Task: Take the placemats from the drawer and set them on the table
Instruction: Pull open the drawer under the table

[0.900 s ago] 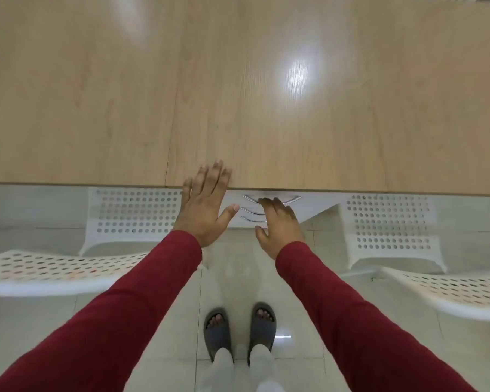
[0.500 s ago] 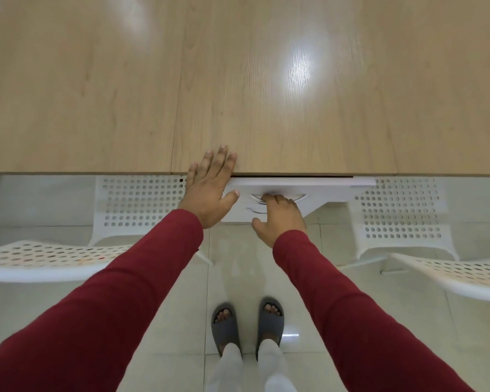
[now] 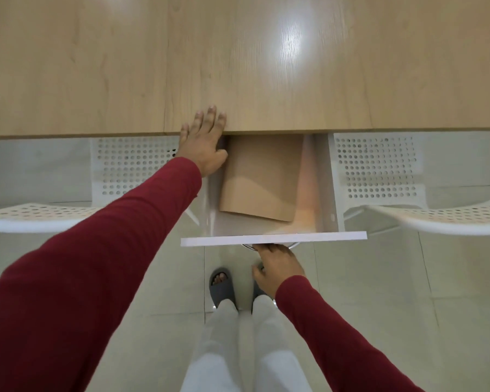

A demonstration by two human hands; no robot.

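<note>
Right, at the bottom centre your grey slippers (image 3: 222, 284) are standing on the pale floor tiles (image 3: 379, 321). Just above them your right hand (image 3: 277, 268) is curling its fingers round the metal handle (image 3: 292, 245) under the white drawer (image 3: 273, 239) front, and that drawer is standing open at mid-frame. Inside it the tan placemats (image 3: 262, 176) are lying flat, towards the left side, their far edge hidden under the table (image 3: 125, 66) edge. Your left hand (image 3: 205, 145) is resting with fingers straight and close together on that wooden edge, beside the drawer's left wall. White perforated chairs (image 3: 379, 165) are sitting on both sides.
</note>
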